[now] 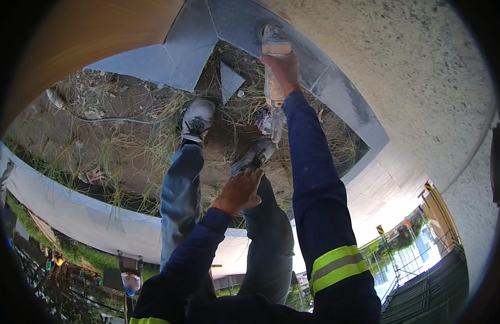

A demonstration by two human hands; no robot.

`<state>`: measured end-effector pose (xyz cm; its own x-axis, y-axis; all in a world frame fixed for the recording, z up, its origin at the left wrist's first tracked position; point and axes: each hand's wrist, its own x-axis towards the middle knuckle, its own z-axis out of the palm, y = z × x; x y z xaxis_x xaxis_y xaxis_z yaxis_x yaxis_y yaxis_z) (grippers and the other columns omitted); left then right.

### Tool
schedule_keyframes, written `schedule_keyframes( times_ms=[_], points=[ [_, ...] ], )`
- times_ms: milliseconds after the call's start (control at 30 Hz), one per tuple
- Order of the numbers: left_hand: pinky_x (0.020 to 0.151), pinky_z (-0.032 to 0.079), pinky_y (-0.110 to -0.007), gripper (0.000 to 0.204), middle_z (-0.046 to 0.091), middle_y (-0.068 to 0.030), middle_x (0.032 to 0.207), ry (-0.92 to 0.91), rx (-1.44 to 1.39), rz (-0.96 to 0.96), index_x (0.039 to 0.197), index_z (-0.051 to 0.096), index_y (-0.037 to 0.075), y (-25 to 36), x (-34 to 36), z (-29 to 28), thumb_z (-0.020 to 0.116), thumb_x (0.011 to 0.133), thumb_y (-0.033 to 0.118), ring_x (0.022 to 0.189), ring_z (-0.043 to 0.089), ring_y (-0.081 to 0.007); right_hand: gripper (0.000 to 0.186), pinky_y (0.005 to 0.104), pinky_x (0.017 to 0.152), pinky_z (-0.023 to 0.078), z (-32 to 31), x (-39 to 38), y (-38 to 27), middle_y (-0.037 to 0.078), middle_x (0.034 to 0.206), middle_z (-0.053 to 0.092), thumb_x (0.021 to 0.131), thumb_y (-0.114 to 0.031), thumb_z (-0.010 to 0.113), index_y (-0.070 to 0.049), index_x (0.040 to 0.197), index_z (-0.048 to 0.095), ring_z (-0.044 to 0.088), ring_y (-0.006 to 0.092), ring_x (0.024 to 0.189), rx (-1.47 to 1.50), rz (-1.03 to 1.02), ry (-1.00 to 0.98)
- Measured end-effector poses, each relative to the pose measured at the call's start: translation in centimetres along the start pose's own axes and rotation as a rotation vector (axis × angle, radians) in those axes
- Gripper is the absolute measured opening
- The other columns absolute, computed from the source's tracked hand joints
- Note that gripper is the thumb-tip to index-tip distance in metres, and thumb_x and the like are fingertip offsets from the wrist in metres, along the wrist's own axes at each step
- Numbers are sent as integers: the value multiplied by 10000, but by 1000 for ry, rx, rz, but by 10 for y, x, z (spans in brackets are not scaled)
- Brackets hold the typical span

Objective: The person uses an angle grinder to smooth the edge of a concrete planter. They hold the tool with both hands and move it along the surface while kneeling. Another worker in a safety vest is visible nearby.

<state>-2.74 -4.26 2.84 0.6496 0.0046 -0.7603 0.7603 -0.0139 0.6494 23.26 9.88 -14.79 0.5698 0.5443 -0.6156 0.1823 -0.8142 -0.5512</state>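
Observation:
My right hand (282, 70) is wrapped round a dusty orange-and-grey angle grinder (275, 46), its head against the grey stone border slabs (239, 21) at the top. My left hand (236, 191) hangs above my right leg, fingers apart and slightly bent, holding nothing visible. My left shoe (198, 116) and right shoe (252, 156) are in the dirt and dry grass. A loose triangular stone piece (230, 83) lies between my left shoe and the grinder. Beside the grinder's lower end is a crumpled pale object (263, 121) I cannot make out.
A cable (120, 120) crosses the dirt at the left. A curved tan wall (61, 48) rises upper left, a speckled pale wall (433, 97) at right. A curved white ledge (61, 191) edges the bed. Another person (130, 281) is at lower left, railings (393, 270) at lower right.

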Motion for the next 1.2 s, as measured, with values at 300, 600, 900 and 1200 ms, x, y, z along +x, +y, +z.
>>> schedule_keyframes(
  times_ms=[300, 600, 900, 1200],
  points=[
    [949, 544, -550, 780, 574, -235, 1296, 44, 3, 34, 1412, 437, 67, -4, 1, 7, 820, 765, 275, 1129, 651, -458, 726, 412, 882, 571, -2, -7, 0, 201, 1105, 746, 615, -375, 874, 33, 1177, 661, 743, 322, 1000, -25, -32, -16],
    [982, 531, -549, 778, 596, -241, 1325, 8, -30, 23, 1418, 452, 76, 3, 1, -1, 824, 759, 257, 1139, 652, -463, 451, 373, 746, 569, -18, 2, 22, 127, 958, 775, 692, -255, 870, 6, 1042, 760, 741, 236, 844, 49, -34, 38],
    [984, 535, -548, 804, 592, -250, 1338, 10, -3, 20, 1437, 443, 72, 4, -1, 2, 828, 756, 258, 1146, 647, -479, 736, 423, 877, 570, -15, 4, 4, 181, 1081, 751, 612, -394, 862, 32, 1178, 665, 741, 329, 979, 112, 37, -21],
    [979, 537, -550, 794, 587, -249, 1341, 34, -4, 33, 1433, 444, 71, 5, -1, -4, 823, 762, 259, 1149, 650, -469, 724, 421, 888, 571, -11, 4, 6, 201, 1083, 745, 624, -384, 860, 19, 1192, 664, 741, 328, 987, 13, -3, -4]
  ],
)
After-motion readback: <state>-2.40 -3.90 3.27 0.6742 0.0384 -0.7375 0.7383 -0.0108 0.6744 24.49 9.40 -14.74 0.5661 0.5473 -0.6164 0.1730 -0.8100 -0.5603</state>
